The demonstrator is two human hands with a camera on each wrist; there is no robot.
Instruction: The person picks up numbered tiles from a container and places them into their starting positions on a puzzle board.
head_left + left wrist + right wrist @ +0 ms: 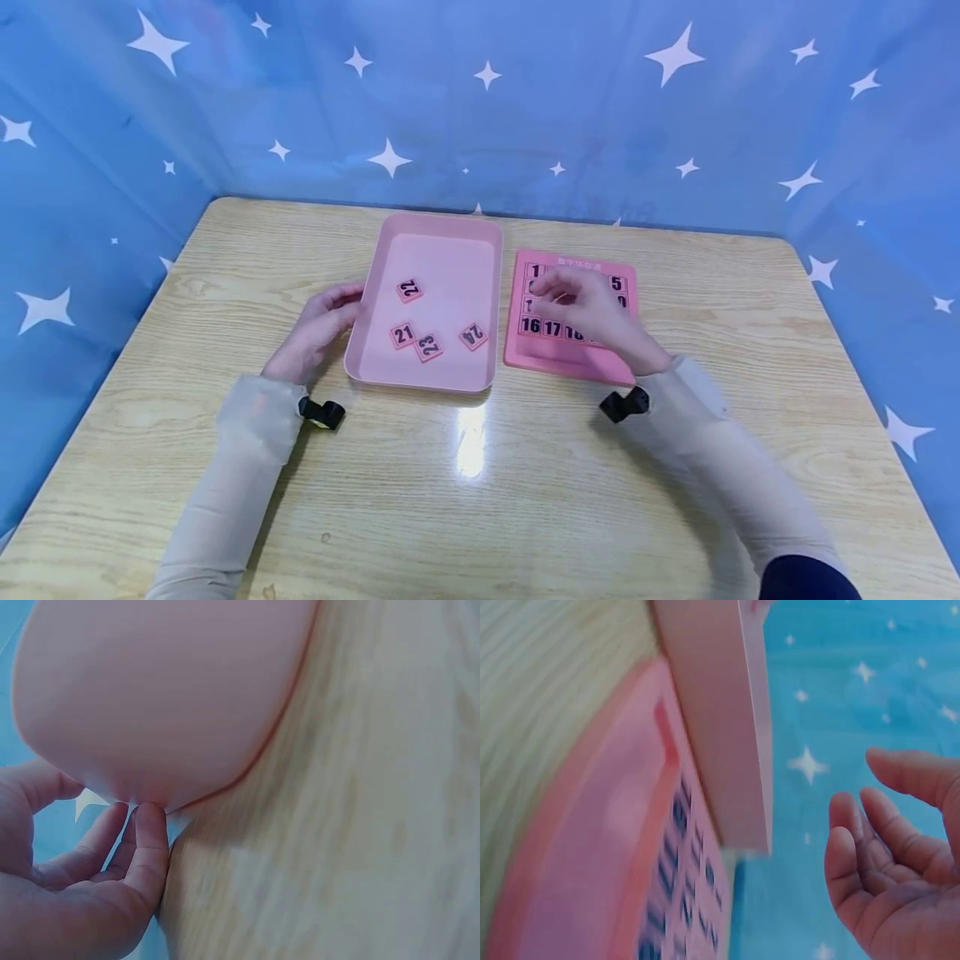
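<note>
Light wood-grain worktop (525,492), rounded corners, glossy glare spot near the middle.
Two things sit directly on it: a pink tray (442,242) left of centre and a pink number board (525,354) just to its right, close beside each other, gap narrow. Tray holds four loose tiles, 21 (402,335), 22 (409,290), 23 (428,347), 24 (473,336). Board shows rows of black numbers, partly hidden by a hand. Both forearms in pale sleeves rest on the near part of the worktop. Blue starred cloth surrounds it on three sides.
</note>
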